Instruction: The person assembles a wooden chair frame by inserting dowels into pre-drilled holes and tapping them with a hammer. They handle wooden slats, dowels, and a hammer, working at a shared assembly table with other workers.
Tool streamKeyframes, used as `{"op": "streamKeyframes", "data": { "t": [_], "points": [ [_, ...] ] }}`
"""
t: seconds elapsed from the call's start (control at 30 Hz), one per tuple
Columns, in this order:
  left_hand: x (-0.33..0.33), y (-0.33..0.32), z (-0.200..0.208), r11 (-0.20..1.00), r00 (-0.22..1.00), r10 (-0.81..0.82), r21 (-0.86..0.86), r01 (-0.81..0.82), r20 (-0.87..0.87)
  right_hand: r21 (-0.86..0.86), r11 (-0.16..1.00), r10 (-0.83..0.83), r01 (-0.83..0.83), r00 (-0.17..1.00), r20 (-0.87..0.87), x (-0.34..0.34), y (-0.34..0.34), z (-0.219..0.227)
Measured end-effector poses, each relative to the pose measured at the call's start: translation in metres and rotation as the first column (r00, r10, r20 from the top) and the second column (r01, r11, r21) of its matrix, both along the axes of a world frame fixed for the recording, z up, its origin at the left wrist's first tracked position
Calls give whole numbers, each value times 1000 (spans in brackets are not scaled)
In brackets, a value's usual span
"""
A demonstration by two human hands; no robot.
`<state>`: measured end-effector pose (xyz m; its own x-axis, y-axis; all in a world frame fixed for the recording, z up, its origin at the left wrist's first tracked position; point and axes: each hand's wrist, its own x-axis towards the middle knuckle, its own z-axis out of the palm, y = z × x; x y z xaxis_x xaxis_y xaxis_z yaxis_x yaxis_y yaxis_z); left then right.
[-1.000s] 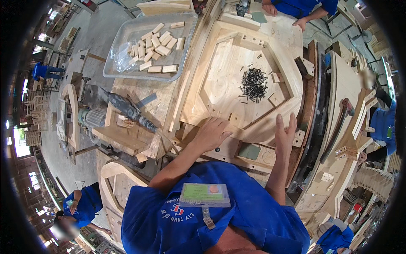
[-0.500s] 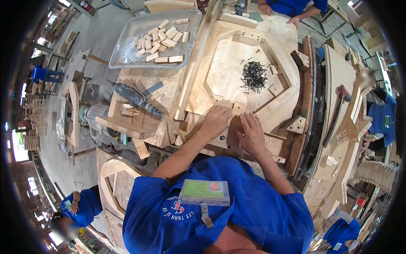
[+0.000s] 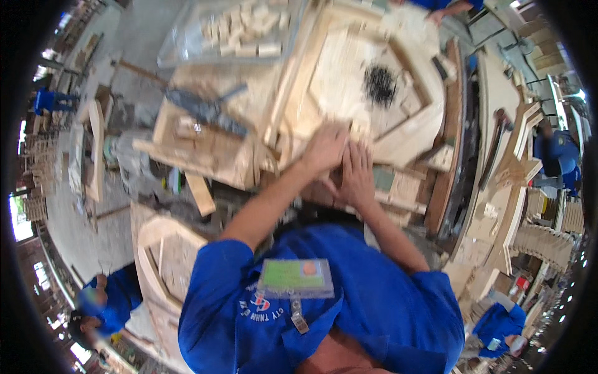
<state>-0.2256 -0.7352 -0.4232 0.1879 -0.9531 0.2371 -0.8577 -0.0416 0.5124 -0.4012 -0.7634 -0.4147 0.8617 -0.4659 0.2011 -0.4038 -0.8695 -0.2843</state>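
Wooden frame [image 3: 416, 128], many-sided and pale, lying flat on the workbench in front of the person, with both bare hands at its near edge. The left hand [image 3: 327, 146] reaches in palm down at the near corner; motion blur hides its fingertips, and whether it grips anything cannot be told. The right hand [image 3: 357, 171] lies just beside it, open, its fingers extended forward close against the left and its thumb spread toward the person's left. Inside the frame sits a heap of dark screws [image 3: 380, 86], well apart from the hands. A green patch [image 3: 383, 181] shows to the right of the right hand. Upper left, a clear tray [image 3: 165, 59] carries small wooden blocks [image 3: 243, 28]. Nearer the person, a dark power tool [image 3: 199, 109] lies beside a flat strip [image 3: 233, 91], above an assembly of boards [image 3: 193, 149]. Lower left, a second, angular frame [image 3: 149, 249] rests on a separate surface. Right of the bench lies a long-handled tool [image 3: 495, 149] with a reddish head. At the top edge, a co-worker's hand [image 3: 445, 11] is partly visible.
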Motion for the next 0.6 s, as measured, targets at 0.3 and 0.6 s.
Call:
{"op": "streamKeyframes", "data": {
  "t": [0.3,0.6],
  "points": [
    [-1,8,14,987,1000,-21,-159,21,5,33,998,51,-57,987,155,-4,1,9],
    [-14,9,24,994,997,3,-108,6,80,49,993,92,-105,974,207,-18,-6,19]
  ]
}}
